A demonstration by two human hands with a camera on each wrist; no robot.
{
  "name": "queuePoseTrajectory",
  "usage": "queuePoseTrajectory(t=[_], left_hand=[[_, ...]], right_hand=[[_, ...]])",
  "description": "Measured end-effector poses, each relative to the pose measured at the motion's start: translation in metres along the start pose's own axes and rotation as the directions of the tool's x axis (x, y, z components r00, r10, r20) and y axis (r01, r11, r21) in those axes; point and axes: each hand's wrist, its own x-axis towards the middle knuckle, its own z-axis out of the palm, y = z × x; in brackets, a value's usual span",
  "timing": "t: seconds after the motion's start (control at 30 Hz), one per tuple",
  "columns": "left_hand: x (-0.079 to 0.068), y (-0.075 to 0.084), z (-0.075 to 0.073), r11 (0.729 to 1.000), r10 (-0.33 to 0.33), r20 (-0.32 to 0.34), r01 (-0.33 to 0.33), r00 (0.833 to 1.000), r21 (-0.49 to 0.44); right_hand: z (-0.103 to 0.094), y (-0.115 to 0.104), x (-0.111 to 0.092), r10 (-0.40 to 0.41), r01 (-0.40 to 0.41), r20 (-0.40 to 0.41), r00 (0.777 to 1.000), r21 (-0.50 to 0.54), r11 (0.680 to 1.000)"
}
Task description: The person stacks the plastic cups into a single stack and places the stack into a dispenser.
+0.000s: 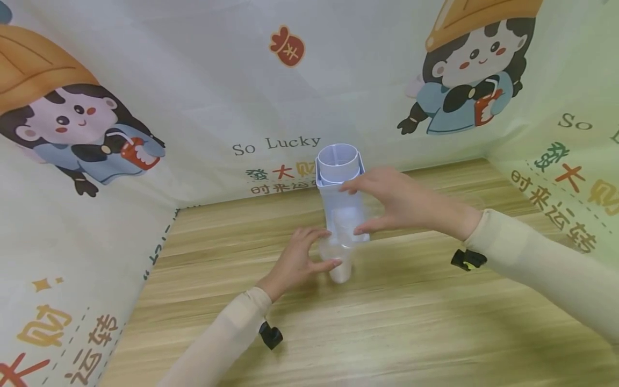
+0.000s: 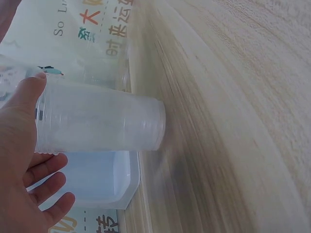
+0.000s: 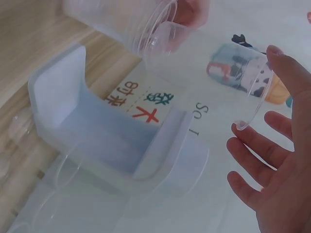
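My left hand (image 1: 300,260) curls thumb and fingers round a clear plastic cup (image 2: 97,116), which stands upright with its base close to the table. In the right wrist view several ridged rims show at the mouth of this cup. Between thumb and fingers my right hand (image 1: 398,201) pinches the rim of another clear plastic cup (image 3: 209,68). That cup is tilted in the right wrist view, its base right at the mouth of the left-hand cup. Just behind both hands stands a pale blue plastic holder (image 1: 340,201) with a round open tube on top.
The holder's flat base (image 3: 53,87) juts toward me on the wood-grain table (image 1: 387,322). Faint clear round shapes (image 3: 19,126) show beside it in the right wrist view. A printed cloth (image 1: 217,97) hangs behind the table and along both sides.
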Motion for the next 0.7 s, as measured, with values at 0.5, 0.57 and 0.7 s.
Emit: queuePoseTrajectory(t=[0.5,0.57,0.7], left_hand=[[0.0,-0.004,0.003,0.999,0.045,-0.025,-0.045,0.999,-0.023],[0.0,-0.004,0.003,0.998,0.053,-0.028,-0.053,0.998,-0.027],[0.0,-0.005,0.003,0.997,0.063,-0.031,-0.064,0.998,-0.033]], right_hand=[[0.023,-0.004,0.019,-0.079,0.079,-0.039,0.996,-0.014,0.997],[0.025,-0.004,0.02,-0.082,0.082,-0.049,0.995,-0.007,0.997],[0.028,-0.003,0.022,-0.097,0.098,-0.074,0.993,0.012,0.995]])
